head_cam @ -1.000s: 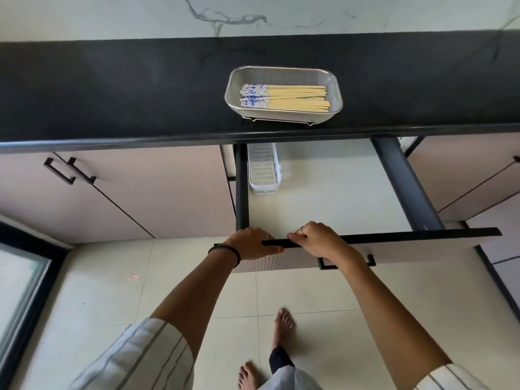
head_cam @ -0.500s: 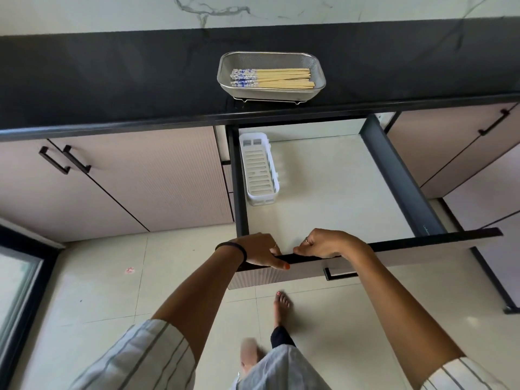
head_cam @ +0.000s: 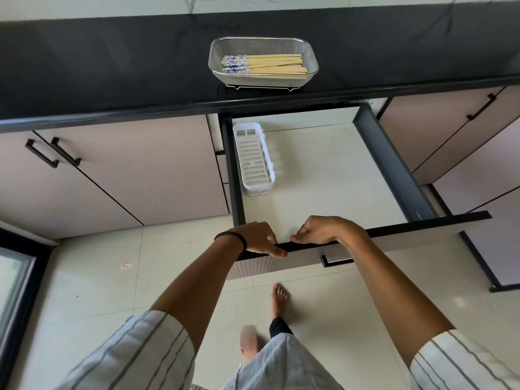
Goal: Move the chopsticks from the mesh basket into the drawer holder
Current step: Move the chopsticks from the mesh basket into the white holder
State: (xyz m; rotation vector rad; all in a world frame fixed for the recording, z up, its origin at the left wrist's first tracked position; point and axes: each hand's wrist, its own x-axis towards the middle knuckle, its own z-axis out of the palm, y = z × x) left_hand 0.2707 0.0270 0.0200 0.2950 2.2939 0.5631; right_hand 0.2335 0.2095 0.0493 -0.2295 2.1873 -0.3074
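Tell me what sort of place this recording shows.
Most likely a home kitchen: a black countertop over cabinet doors, a mesh basket of chopsticks on it, and an open drawer holding a white utensil holder.

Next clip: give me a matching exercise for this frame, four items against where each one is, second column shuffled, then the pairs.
Items
1. chopsticks
2. mesh basket
3. white holder
4. left hand

Places
A. on the black countertop, above the open drawer
B. along the left wall inside the drawer
C. on the drawer's front edge, beside the right hand
D. lying in the basket, patterned ends to the left

Pairs: 1-D, 2-A, 3-B, 4-C
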